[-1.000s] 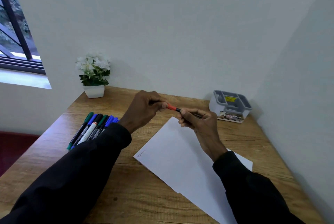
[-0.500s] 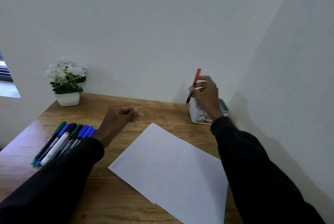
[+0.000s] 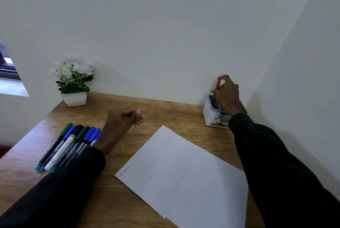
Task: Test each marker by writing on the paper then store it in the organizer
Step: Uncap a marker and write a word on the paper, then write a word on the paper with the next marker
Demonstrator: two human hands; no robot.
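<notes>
Fingers [image 3: 225,78] of right hand [image 3: 228,96] wrapped round red marker [image 3: 218,83] (nearly upright) above organizer [image 3: 208,115], left hand [image 3: 123,119] loosely curled, nothing held

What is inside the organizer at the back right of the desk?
The red marker, held by the right hand, has its lower end inside the organizer. The hand covers most of the inside, so anything else there cannot be seen.
</notes>
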